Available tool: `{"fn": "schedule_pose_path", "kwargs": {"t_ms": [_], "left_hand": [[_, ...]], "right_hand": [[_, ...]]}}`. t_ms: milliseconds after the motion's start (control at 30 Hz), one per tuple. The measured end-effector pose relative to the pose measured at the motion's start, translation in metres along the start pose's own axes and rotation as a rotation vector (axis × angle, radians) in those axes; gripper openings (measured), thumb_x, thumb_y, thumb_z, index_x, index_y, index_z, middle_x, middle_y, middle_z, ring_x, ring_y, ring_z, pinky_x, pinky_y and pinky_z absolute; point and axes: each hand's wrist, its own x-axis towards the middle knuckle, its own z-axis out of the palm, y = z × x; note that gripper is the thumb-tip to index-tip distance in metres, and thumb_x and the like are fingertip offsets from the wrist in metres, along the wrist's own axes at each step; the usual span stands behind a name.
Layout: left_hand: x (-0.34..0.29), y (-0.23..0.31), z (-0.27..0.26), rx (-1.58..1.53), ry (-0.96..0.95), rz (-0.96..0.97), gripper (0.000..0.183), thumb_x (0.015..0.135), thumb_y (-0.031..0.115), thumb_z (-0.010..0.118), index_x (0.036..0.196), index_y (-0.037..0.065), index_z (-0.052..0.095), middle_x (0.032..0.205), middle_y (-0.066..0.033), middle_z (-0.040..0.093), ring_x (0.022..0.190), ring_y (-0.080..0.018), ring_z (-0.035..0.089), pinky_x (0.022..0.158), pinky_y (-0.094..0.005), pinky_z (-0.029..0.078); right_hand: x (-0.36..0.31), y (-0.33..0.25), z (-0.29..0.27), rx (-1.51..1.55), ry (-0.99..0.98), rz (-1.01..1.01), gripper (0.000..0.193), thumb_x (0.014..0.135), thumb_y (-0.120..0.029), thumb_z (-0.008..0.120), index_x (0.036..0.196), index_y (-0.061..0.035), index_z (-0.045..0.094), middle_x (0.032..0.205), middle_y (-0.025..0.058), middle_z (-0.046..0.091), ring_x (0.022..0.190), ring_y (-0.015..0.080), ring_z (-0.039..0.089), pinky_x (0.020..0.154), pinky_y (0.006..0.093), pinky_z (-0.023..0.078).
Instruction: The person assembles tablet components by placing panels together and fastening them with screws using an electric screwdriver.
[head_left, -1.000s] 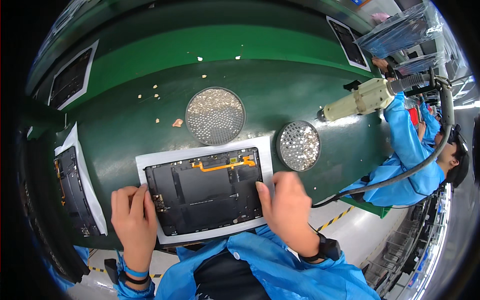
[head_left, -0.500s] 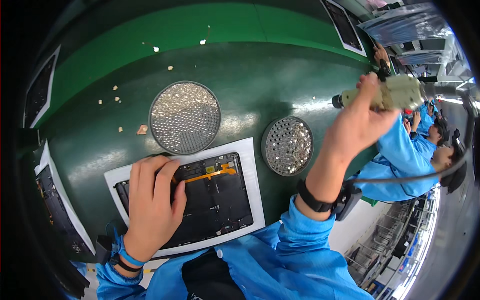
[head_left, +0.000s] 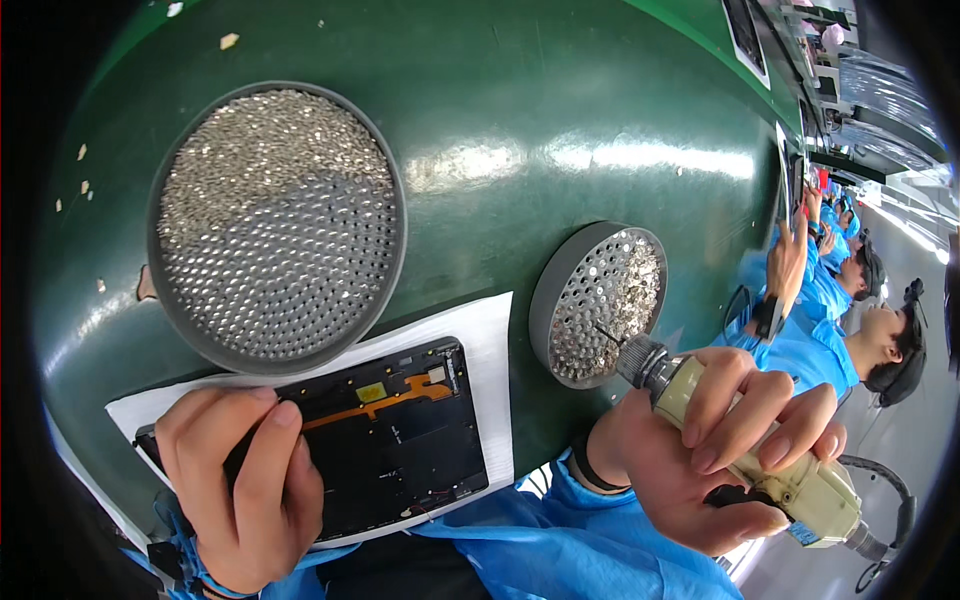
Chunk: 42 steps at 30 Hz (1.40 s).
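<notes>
My right hand [head_left: 720, 450] is wrapped round a pale green electric screwdriver [head_left: 800, 490], its cord trailing off to the right. The thin dark bit points left over a small round grey dish [head_left: 548, 300] of shiny screws standing in a perforated plate. Whether the bit touches a screw I cannot tell. My left hand [head_left: 240, 480] rests at the upper left part of an opened black tablet [head_left: 420, 430], its fingers curled close together. What they hold, if anything, is hidden. An orange flex cable [head_left: 385, 403] crosses the tablet, which lies on a white sheet [head_left: 490, 350].
Beyond the tablet stands a larger round grey dish [head_left: 395, 240], partly overlapping the sheet, with many tiny screws over its perforated plate. Small pale scraps [head_left: 229, 41] are scattered on the green table [head_left: 480, 90]. At right, co-workers in blue [head_left: 820, 330] sit along the bench.
My right hand has brought the screwdriver down and nearer, its bit now over the small dish. My left hand's fingers have curled in. The view has shifted closer to the table.
</notes>
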Motion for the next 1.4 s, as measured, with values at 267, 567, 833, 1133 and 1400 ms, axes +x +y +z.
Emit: {"fn": "schedule_pose_path", "kwargs": {"t_ms": [267,567,833,1133,1400], "left_hand": [[0.003,0.009,-0.010,0.036,-0.074,-0.052,0.049,0.078,-0.015,0.067,0.124,0.000,0.062,0.121,-0.0207,0.062,0.109,-0.0404,0.061,0.095,-0.0510,0.049],[0.003,0.004,0.000,0.008,-0.094,-0.033,0.048,0.080,-0.016,0.066,0.124,0.001,0.062,0.122,-0.0208,0.062,0.111,-0.0399,0.061,0.098,-0.0522,0.049],[0.001,0.011,-0.014,0.031,-0.096,-0.079,0.047,0.079,-0.014,0.068,0.124,-0.001,0.062,0.124,-0.0232,0.062,0.111,-0.0420,0.062,0.098,-0.0517,0.049],[0.006,-0.007,-0.002,0.044,0.061,0.099,0.033,0.074,-0.004,0.073,0.107,-0.004,0.067,0.111,-0.0248,0.069,0.093,-0.0390,0.067,0.073,-0.0428,0.058],[-0.002,-0.012,-0.007,-0.078,0.010,0.046,0.043,0.064,-0.003,0.083,0.102,-0.007,0.065,0.119,-0.0282,0.066,0.101,-0.0447,0.067,0.079,-0.0491,0.059]], "right_hand": [[0.000,0.005,-0.007,-0.042,-0.011,0.044,0.055,0.094,-0.033,0.079,0.123,-0.0021,0.044,0.098,0.0019,0.049,0.058,0.0072,0.050,0.049,0.0219,0.040],[-0.003,0.007,-0.003,-0.133,-0.002,0.073,0.052,0.095,-0.029,0.077,0.122,-0.0021,0.042,0.098,0.0028,0.048,0.058,0.0062,0.049,0.048,0.0214,0.040],[0.002,0.007,0.001,-0.090,-0.083,0.102,0.049,0.095,-0.025,0.076,0.122,-0.0031,0.042,0.099,0.0033,0.048,0.056,0.0080,0.047,0.049,0.0228,0.038],[0.018,-0.021,0.044,0.199,-0.251,0.193,0.047,0.102,-0.036,0.071,0.122,-0.0042,0.042,0.102,0.0048,0.051,0.069,0.0126,0.052,0.048,0.0298,0.045],[-0.006,0.008,0.063,0.292,-0.373,0.242,0.062,0.103,-0.031,0.069,0.146,0.0008,0.036,0.112,0.0072,0.049,0.065,0.0131,0.051,0.048,0.0279,0.040]]}}
